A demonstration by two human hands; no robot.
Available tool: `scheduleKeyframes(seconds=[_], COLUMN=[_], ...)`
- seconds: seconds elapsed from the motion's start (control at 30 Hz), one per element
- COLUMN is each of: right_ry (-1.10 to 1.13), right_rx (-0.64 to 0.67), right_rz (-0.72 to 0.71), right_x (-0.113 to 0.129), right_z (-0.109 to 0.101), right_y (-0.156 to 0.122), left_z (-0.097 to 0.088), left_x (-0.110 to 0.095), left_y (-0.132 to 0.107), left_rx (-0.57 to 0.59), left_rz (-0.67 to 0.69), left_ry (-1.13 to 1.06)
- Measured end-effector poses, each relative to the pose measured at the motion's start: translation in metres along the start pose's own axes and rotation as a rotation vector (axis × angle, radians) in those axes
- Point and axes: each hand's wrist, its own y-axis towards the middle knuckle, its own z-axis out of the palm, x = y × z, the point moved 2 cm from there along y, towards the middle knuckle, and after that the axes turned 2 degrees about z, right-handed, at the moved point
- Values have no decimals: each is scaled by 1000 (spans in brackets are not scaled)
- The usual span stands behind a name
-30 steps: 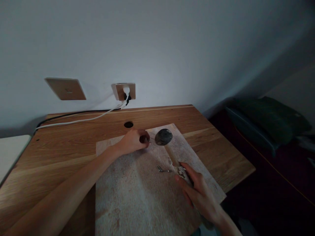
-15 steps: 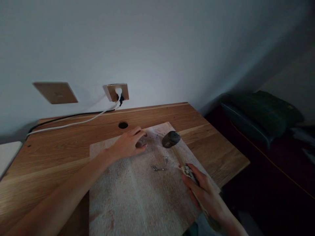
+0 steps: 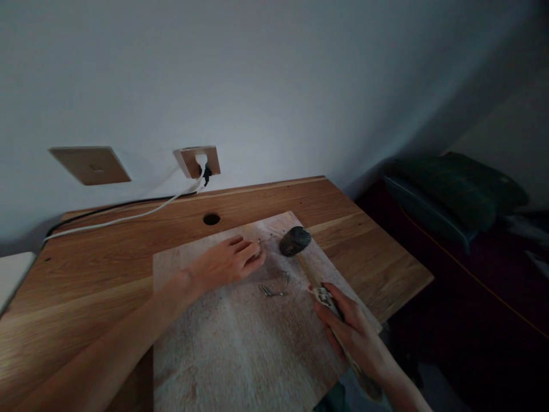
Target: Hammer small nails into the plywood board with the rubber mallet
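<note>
My right hand (image 3: 349,320) grips the wooden handle of a hammer (image 3: 295,241). Its dark, blunt head hovers over the far right part of a pale board (image 3: 206,349). Above the board's far part, my left hand (image 3: 231,260) has thumb and fingers pinched together. A small glint of metal, apparently a nail (image 3: 259,241), shows at its fingertips. Tiny dark nail-like points (image 3: 271,236) stand in the board between this hand and the hammer head. Several loose nails (image 3: 270,290) lie nearer to me, mid-board.
The board rests on a wooden desk (image 3: 369,246) against a wall. A round cable hole (image 3: 211,218) lies behind the board. White and black cables (image 3: 124,218) run along the back from a wall socket (image 3: 210,162). A cushion (image 3: 454,189) lies in shadow at right.
My left fingers have closed from a loose, spread curl into a pinch and moved slightly right. The hammer stays raised in my right hand. The view has shifted a little.
</note>
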Motion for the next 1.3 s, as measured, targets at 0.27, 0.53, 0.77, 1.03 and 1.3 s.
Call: scheduleKeyframes(seconds=[0.27,0.53,0.77,1.03,1.3], right_ry=[-33,-17,1,11,-3], right_rx=[2,24,15,43,49], right_rz=[-18,-28,-4,-8,-14], right_x=[0,5,1,10,13], right_z=[0,0,-1,-2,-2], right_y=[1,1,2,-1,-2], left_z=[-8,-5,-3,-2,-13], left_x=[-7,-11,-25,-32,-5], left_y=[-1,17,59,66,30], left_rx=[-127,-73,168,181,93], left_rz=[72,-94,103,129,-93], left_ry=[10,-86,-127,-111,-269])
